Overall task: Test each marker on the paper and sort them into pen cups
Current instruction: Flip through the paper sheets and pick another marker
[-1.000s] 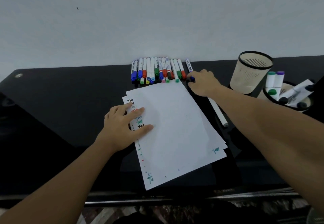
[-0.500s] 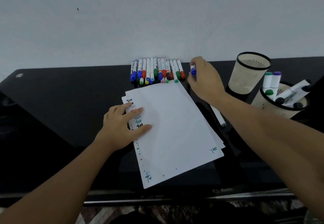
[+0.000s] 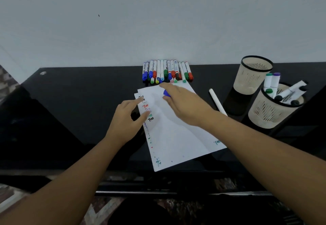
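Beside the far pen cup (image 3: 252, 75), near pen cup (image 3: 275, 108) holds markers (image 3: 272, 83).

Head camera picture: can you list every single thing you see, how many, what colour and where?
markers in a row: about a dozen or more, caps blue, red, green, black and paler colours, back edge of desk by the wall
paper: a few overlapping white sheets, "Test" scribbles, middle of desk
loose marker: one, white, right of paper
empty pen cup: one, beige, black rim, right
filled pen cup: one, beige, holds several markers, far right
desk: one, black
left hand: on paper's left edge
right hand: holds blue-capped marker over paper
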A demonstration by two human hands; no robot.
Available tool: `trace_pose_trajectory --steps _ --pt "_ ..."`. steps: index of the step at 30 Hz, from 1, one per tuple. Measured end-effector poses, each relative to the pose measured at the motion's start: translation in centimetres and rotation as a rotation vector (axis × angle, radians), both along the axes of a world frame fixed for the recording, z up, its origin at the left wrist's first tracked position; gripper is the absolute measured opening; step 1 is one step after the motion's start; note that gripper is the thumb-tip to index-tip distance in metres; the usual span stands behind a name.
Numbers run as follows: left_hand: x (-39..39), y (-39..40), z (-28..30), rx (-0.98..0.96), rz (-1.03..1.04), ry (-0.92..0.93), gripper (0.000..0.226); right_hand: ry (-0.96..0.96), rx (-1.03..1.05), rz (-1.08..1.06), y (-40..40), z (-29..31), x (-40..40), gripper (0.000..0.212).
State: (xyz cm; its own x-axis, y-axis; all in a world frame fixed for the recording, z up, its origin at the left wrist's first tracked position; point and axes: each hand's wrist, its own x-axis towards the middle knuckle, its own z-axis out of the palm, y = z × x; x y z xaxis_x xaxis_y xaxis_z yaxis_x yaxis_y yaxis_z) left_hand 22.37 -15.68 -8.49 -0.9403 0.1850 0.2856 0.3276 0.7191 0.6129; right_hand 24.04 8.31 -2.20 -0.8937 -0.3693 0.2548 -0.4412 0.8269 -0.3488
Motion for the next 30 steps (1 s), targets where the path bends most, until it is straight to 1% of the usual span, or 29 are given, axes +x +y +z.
trace_pose_trajectory --steps 2,3,4,5,7,9,13,18,20,24,26,28,30 --pt "0.8 -0.6 0.0 -0.002 -0.019 -0.003 0.054 -0.142 -0.061 -0.009 -0.7 -0.9 0.5 0.028" --pt "1.3 -0.9 -0.2 0.000 -0.025 0.002 0.053 -0.187 -0.037 -0.003 -0.9 -1.2 0.7 0.019" --pt "1.8 -1.2 -0.4 0.010 -0.025 0.009 0.052 -0.199 0.013 0.010 -1.2 -1.5 0.9 0.015" --pt "2.2 -1.4 -0.5 0.022 -0.025 0.022 0.051 -0.187 0.090 0.025 -1.5 -1.6 0.9 0.018" --pt "2.7 -1.5 -0.7 0.019 -0.038 0.058 0.050 -0.131 0.247 0.033 -1.9 -1.7 0.8 0.032" --pt "2.8 -1.3 -0.7 -0.037 -0.080 0.090 0.051 -0.128 0.285 0.009 -2.2 -1.6 0.8 0.038" --pt "2.9 -1.1 -1.0 -0.121 -0.112 0.130 0.054 -0.186 0.261 -0.014 -2.9 -1.9 1.0 0.038" --pt "3.0 -1.0 -1.0 -0.148 -0.132 0.186 0.050 -0.049 0.425 0.015 -3.5 -2.2 1.1 0.034" --pt "3.1 -1.0 -1.1 -0.160 -0.149 0.202 0.047 -0.006 0.457 0.006 -3.3 -2.5 1.3 0.037" --pt "3.0 -1.3 -1.3 -0.192 -0.173 0.248 0.036 0.000 0.446 0.010 -3.5 -2.5 1.0 0.045" --pt "2.9 -1.3 -1.4 -0.192 -0.176 0.257 0.032 -0.017 0.435 0.018 -3.7 -2.3 1.0 0.043" --pt "2.7 -1.4 -1.5 -0.170 -0.129 0.235 0.031 -0.052 0.353 0.000 -3.7 -1.9 1.3 0.036" --pt "2.3 -1.6 -1.5 -0.161 -0.041 0.196 0.030 -0.132 0.190 -0.031 -3.7 -1.3 1.5 0.033"
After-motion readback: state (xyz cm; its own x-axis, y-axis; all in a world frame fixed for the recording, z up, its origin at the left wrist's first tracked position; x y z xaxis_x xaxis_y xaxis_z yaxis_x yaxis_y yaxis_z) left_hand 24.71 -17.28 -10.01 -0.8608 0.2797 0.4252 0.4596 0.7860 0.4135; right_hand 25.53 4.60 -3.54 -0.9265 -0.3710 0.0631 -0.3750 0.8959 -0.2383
